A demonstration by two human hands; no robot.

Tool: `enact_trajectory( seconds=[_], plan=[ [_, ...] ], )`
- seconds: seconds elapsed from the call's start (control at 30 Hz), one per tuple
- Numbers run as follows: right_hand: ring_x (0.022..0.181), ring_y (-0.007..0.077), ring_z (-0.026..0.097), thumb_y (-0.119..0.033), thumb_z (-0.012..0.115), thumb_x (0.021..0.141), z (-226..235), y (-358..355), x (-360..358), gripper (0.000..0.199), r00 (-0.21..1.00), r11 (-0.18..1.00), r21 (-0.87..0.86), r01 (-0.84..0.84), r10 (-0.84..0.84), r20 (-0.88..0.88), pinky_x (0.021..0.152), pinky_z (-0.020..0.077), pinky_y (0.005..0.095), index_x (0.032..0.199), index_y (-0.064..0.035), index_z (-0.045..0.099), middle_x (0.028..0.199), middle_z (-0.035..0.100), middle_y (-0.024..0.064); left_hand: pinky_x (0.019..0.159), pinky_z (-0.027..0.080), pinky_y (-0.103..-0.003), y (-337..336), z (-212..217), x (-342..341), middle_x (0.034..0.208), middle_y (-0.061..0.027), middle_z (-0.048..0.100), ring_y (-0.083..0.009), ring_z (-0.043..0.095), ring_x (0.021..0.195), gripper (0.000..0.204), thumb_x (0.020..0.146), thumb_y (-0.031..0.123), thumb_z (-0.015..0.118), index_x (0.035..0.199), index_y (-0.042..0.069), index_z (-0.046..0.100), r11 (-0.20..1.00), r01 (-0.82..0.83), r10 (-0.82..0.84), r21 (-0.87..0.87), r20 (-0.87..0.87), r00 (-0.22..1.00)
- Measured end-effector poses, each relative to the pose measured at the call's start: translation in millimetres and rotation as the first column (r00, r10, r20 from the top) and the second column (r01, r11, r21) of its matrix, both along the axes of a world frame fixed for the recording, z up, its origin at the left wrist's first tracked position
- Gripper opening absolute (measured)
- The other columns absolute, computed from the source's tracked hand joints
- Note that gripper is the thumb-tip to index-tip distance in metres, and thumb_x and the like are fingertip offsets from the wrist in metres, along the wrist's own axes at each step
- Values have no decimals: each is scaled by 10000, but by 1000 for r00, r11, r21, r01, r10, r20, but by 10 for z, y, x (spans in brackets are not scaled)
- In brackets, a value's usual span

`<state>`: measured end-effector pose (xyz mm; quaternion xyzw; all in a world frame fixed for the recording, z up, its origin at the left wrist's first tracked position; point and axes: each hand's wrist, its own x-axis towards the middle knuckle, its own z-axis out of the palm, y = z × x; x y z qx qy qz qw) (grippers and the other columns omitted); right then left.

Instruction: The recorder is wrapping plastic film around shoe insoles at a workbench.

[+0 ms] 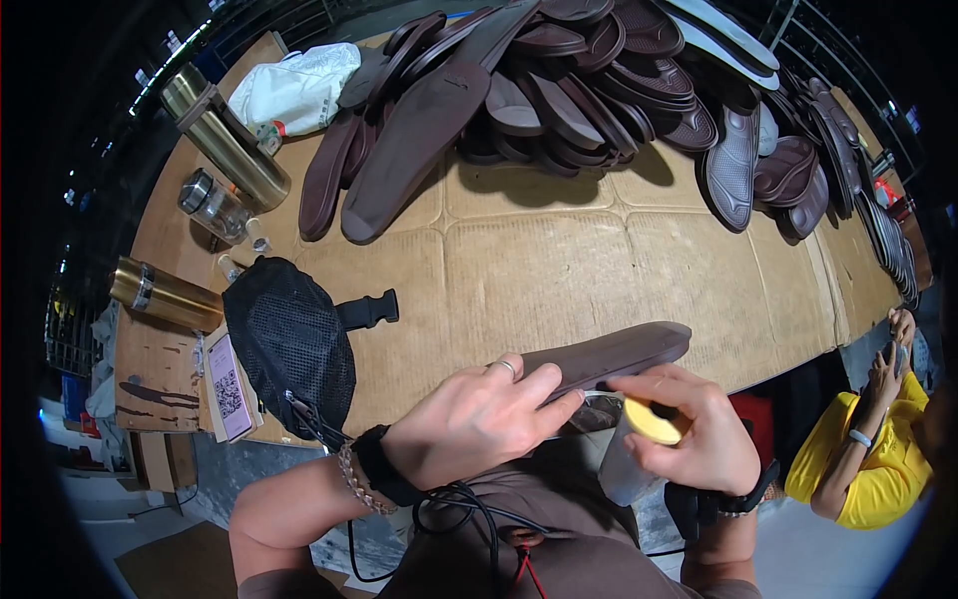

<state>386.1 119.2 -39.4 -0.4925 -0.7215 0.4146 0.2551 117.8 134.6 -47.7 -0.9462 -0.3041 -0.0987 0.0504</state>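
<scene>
A dark brown shoe sole (609, 356) is held at the table's near edge, tilted, its far end pointing right. My left hand (479, 419), with a ring on one finger, grips its left end. Close beside it, my right hand (704, 424) is closed around a round thing with a yellow end (654, 421); its exact kind is unclear. The right fingertips reach the sole's lower edge, and whether a small blade or tip sits there cannot be made out. To the left of my left hand lies a black mesh waist pouch (289, 344) with a buckle strap.
Brown soles (589, 90) are heaped at the back, with more along the right edge. On the left stand metal flasks (225, 135), a glass bottle (215, 207), a white plastic bag (297, 90) and a printed card (230, 389). Cardboard (559, 260) covers the table. A person in yellow (863, 459) sits at right.
</scene>
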Motion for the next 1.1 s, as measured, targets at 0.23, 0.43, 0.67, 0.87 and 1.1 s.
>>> enact_trajectory(
  seconds=[0.23,0.43,0.67,0.87,1.1],
  plan=[
    [903,270,734,-175,928,706,-103,-80,71,555,988,986,66,156,-155,-19,814,578,336,1194,4,734,1019,729,154,602,557,-221,-2,6,9,1014,15,580,-140,619,829,445,825,216,704,1267,246,740,1000,-12,12,-1,19,1000],
    [839,315,725,-247,924,707,-59,-105,-128,463,909,919,292,264,-338,244,727,578,382,1053,-7,733,938,710,140,571,538,-206,-12,-25,13,998,21,576,-130,616,818,441,824,216,702,1262,249,746,999,-10,9,49,7,1000],
    [823,348,701,-267,919,694,27,-146,-151,495,875,930,313,192,-307,375,696,565,415,1051,-20,682,923,689,142,566,524,-201,-16,-20,-1,993,29,564,-124,595,807,466,816,210,685,1277,247,739,998,-5,5,58,-1,1000],
    [914,303,714,-233,954,641,-118,-106,88,601,970,975,121,185,-201,137,829,571,351,1117,-11,660,996,692,153,590,550,-224,-1,-4,-59,1015,-1,577,-150,620,811,513,803,194,684,1315,214,716,999,33,-33,-1,-19,999],
    [998,210,701,-151,948,639,-252,-120,176,656,954,972,-87,218,-231,-191,910,544,323,1206,10,660,1079,705,95,599,570,-253,55,70,-145,1024,-31,587,-186,640,817,507,812,160,674,1318,168,705,995,72,-75,-74,-27,997]
  ],
)
